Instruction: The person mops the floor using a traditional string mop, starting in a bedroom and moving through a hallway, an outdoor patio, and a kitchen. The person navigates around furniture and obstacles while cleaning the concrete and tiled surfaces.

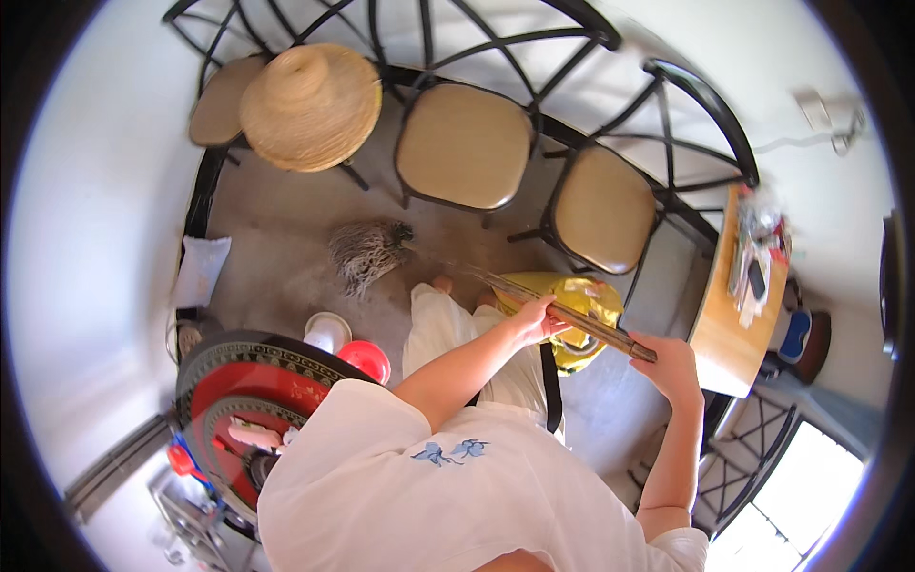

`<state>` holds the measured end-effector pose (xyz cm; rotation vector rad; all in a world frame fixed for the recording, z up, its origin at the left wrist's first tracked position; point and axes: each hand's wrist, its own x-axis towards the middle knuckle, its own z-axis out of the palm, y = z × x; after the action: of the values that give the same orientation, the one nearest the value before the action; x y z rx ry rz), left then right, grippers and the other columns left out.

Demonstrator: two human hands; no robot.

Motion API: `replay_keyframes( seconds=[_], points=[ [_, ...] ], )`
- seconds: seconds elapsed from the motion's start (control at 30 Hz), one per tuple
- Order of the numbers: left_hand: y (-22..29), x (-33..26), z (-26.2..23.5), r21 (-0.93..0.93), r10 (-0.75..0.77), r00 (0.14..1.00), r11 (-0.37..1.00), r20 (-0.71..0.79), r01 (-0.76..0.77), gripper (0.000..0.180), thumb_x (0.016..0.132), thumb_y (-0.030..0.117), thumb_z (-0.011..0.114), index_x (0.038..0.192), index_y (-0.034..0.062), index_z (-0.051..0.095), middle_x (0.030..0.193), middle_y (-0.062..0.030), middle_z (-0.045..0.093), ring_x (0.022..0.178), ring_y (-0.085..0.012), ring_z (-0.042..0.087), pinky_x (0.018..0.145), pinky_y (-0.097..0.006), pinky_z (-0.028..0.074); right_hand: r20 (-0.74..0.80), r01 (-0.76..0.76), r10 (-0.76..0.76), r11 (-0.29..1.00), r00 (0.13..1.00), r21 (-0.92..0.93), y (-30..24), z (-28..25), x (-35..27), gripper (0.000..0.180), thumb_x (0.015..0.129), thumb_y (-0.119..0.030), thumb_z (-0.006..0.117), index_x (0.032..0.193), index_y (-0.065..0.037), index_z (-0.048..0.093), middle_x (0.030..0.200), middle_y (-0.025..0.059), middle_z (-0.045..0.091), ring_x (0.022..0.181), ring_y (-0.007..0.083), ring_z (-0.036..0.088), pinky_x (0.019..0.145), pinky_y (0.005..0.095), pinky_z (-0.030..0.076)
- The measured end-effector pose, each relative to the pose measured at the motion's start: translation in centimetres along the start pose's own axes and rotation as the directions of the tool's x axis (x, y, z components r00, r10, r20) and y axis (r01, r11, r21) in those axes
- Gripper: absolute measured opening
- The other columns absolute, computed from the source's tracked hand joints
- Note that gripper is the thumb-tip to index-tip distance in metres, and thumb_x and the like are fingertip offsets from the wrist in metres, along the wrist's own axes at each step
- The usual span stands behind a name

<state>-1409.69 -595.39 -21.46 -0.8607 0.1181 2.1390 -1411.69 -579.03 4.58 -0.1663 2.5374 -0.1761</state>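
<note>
I see both hands on one mop: my left hand (534, 319) is wrapped around the middle of the mop handle (562, 315), and my right hand (667, 367) is closed on its near end. The handle is a brown wooden stick running aslant from the right hand up and left across the floor (286, 238). The mop head (367, 253) is a shaggy bundle of grey-brown strings, lying on the bare grey floor just in front of the middle chair (464, 148). I count three chairs with black metal frames and tan seats along the far edge of the floor; the left one carries a single straw hat (310, 107). Under the handle, beside my left hand, sits one yellow bag (572, 305). Near the left edge of the floor I see one white cup (327, 332) and one red bowl (365, 360), touching or nearly so, next to a round red and black patterned tray (238, 391). One wooden table (739, 334) stands at the right, cluttered on its far end
</note>
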Motion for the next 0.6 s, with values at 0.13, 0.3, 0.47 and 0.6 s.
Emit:
replay_keyframes(
  seconds=[0.13,0.3,0.47,0.6],
  points=[
    [-2.9,-0.1,1.5,0.069,-0.03,0.996,0.997,-0.084,0.035,0.027,0.09,0.024,0.043,0.082,-0.0008,0.051,0.081,-0.0155,0.058,0.078,-0.0256,0.059,0.081,-0.043,0.05,-0.069,-0.102,0.117,0.977,0.991,0.188,0.2,-0.1,-4.4,0.034,0.067,-0.016,0.068,0.101,-0.015,0.064,0.074,0.0115,0.062,0.071,0.0286,0.06,0.064,0.0334,0.047],
    [1.7,-2.2,1.9,-0.009,0.112,0.987,0.993,-0.119,-0.114,0.02,0.085,0.018,0.048,0.074,0.001,0.048,0.077,-0.0142,0.056,0.08,-0.0259,0.057,0.087,-0.043,0.046,-0.342,0.253,0.097,0.493,0.935,0.833,-2.3,-1.1,-4.8,0.016,0.067,-0.004,0.067,0.083,-0.002,0.064,0.077,0.0094,0.061,0.071,0.023,0.06,0.065,0.0282,0.047],
    [6.4,-3.6,-1.3,0.083,-0.123,0.991,0.988,-0.046,0.127,0.019,0.077,0.006,0.049,0.09,-0.0071,0.054,0.085,-0.014,0.06,0.079,-0.0229,0.06,0.075,-0.032,0.053,-0.812,0.686,-0.02,0.547,0.583,0.479,-5.3,2.7,-2.9,0.009,0.067,-0.005,0.066,0.072,-0.002,0.059,0.07,0.0093,0.058,0.065,0.0224,0.056,0.062,0.0301,0.045],
    [4.5,-2.4,-7.0,0.316,0.109,0.959,0.929,0.262,-0.192,0.02,0.079,0.009,0.044,0.059,0.0088,0.042,0.059,-0.0024,0.049,0.055,-0.0151,0.052,0.057,-0.028,0.048,-0.777,0.779,-0.082,0.152,0.624,0.609,-7.5,6.2,-5.2,0.007,0.066,-0.003,0.061,0.067,-0.001,0.054,0.067,0.0083,0.055,0.063,0.0223,0.053,0.06,0.032,0.043]
  ],
)
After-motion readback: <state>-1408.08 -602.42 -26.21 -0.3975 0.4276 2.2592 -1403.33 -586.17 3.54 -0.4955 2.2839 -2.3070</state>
